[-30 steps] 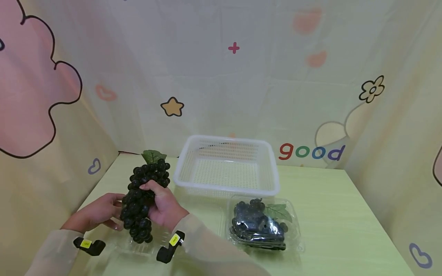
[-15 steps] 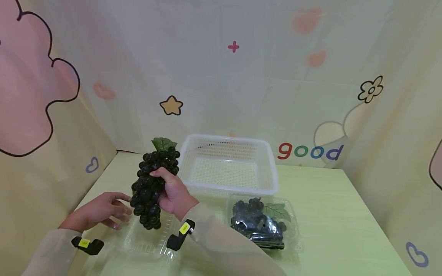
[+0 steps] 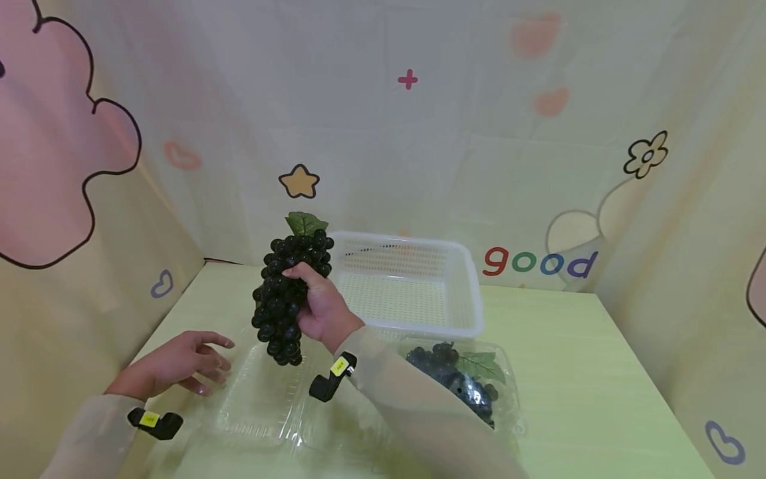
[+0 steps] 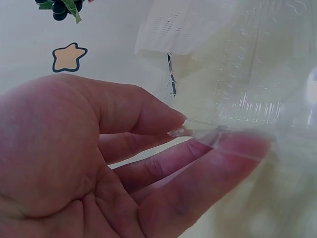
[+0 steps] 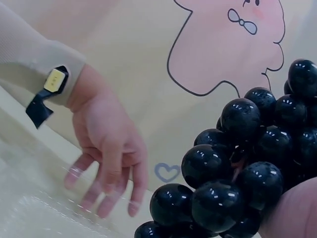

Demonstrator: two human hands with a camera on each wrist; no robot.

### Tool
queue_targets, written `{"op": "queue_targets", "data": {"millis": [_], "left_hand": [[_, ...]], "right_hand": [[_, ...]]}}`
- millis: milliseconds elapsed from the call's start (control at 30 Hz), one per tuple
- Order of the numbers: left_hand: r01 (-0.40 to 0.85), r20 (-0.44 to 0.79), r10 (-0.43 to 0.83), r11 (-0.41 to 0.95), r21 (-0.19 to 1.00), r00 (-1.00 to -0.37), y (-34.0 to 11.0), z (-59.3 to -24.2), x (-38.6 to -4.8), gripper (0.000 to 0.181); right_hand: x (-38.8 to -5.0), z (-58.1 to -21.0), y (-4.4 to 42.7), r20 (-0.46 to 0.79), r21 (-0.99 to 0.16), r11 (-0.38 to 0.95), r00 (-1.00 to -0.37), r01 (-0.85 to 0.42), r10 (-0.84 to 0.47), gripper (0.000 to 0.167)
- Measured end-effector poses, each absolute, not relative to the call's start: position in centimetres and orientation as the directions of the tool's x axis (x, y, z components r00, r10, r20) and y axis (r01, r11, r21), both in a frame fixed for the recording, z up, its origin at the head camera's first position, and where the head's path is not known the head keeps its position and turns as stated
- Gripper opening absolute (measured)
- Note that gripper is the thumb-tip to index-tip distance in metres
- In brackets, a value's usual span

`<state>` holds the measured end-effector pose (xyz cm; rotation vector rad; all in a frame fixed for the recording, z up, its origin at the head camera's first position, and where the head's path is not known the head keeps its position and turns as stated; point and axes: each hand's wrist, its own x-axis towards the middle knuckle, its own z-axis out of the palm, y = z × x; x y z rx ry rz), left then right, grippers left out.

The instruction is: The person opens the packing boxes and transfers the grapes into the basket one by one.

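Head view: front-left of the white basket, the left hand spreads loose fingers beside an opened clamshell; front-right, another bunch is still boxed; off the basket's left edge, the right hand grips the unboxed black grape bunch.

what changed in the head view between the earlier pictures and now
The right hand lifted the black grape bunch up and to the right, uncovering more of the open clear container. Its grip held throughout. The left hand, white basket and grape box stayed about where they were.
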<state>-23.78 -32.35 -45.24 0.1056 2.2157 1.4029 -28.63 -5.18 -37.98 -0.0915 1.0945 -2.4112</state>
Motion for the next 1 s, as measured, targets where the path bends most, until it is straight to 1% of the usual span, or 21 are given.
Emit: {"op": "queue_targets", "data": {"millis": [167, 333, 600, 800, 1000], "left_hand": [[-0.172, -0.351, 0.339, 0.460, 0.871, -0.873, -32.2, -45.6, -23.8, 0.053], [-0.171, -0.343, 0.332, 0.452, 0.875, -0.878, -32.2, -45.6, -23.7, 0.052], [-0.183, -0.344, 0.308, 0.452, 0.873, -0.887, -32.2, -45.7, -23.6, 0.050], [-0.181, -0.341, 0.305, 0.450, 0.874, -0.889, -32.2, -45.8, -23.6, 0.050], [-0.184, -0.343, 0.298, 0.454, 0.872, -0.891, -32.2, -45.7, -23.5, 0.050]], "right_hand": [[-29.8, -37.2, -3.9, -0.139, -0.727, -0.571, -0.895, 0.383, -0.423, 0.029], [-31.4, -36.4, -2.4, -0.126, -0.736, -0.580, -0.912, 0.350, -0.391, 0.031], [-34.4, -35.4, -0.3, -0.135, -0.731, -0.607, -0.937, 0.313, -0.321, 0.026], [-36.1, -34.9, 0.8, -0.125, -0.732, -0.619, -0.950, 0.284, -0.287, 0.020], [-37.3, -35.4, 1.6, -0.126, -0.746, -0.618, -0.964, 0.248, -0.234, 0.013]]}}
